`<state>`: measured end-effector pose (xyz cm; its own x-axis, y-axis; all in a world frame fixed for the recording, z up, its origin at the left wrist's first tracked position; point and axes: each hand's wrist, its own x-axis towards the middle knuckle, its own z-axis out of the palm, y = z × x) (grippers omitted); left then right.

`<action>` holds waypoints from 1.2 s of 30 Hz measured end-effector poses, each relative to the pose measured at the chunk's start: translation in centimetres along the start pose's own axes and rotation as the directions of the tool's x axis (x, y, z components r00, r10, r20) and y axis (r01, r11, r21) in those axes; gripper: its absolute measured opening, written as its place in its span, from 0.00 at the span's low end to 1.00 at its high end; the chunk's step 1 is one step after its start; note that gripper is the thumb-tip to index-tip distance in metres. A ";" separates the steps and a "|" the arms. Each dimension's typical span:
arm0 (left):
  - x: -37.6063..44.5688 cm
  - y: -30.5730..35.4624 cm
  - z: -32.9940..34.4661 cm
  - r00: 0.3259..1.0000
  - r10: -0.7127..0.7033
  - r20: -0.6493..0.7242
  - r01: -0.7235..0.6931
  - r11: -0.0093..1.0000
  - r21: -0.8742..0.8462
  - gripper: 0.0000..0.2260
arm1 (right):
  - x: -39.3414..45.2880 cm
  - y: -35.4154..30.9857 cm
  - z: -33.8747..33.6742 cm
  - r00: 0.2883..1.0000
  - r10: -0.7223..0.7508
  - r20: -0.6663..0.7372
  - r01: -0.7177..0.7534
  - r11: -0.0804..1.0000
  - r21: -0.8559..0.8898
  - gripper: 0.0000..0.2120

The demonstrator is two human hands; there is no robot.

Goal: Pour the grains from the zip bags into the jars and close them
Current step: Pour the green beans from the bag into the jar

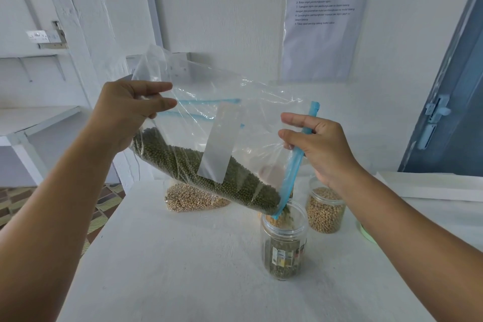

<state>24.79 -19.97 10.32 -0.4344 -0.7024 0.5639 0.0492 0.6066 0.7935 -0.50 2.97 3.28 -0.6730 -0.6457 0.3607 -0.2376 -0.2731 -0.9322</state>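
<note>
A clear zip bag (209,123) of green grains (198,172) is held tilted above the white table (183,256), its blue zip mouth down at the right. My left hand (125,110) grips the bag's raised bottom corner. My right hand (318,146) pinches the blue zip strip (295,165). The low corner of the mouth sits in the top of an open clear jar (283,240), where green grains are falling and a layer lies at the bottom. A second clear jar (325,209) behind it holds tan grains and has no lid.
A bag of tan grains (193,200) lies on the table behind the held bag. A light green lid (364,232) peeks out by my right forearm. A white box (428,185) lies at the right. A printed sheet (324,18) hangs on the wall. The table's left edge drops to a patterned floor (52,206).
</note>
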 end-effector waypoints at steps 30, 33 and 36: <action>0.0 0.4 0.1 1.000 0.013 0.006 -0.013 1.000 -0.005 0.18 | 0.0 0.1 -0.3 1.000 -0.004 0.007 0.003 1.000 0.026 0.18; -0.1 0.4 0.2 1.000 0.026 0.001 -0.026 1.000 0.012 0.17 | -0.1 0.1 -0.3 1.000 -0.006 0.008 0.006 0.999 0.032 0.18; 0.0 0.4 0.2 1.000 0.029 -0.001 -0.029 0.999 0.024 0.17 | -0.1 0.0 -0.3 1.000 -0.007 0.007 0.007 1.000 0.028 0.18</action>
<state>24.61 -19.68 10.58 -0.4317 -0.6850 0.5869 0.0405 0.6353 0.7712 -0.66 3.23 3.29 -0.6662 -0.6487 0.3679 -0.2229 -0.2975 -0.9283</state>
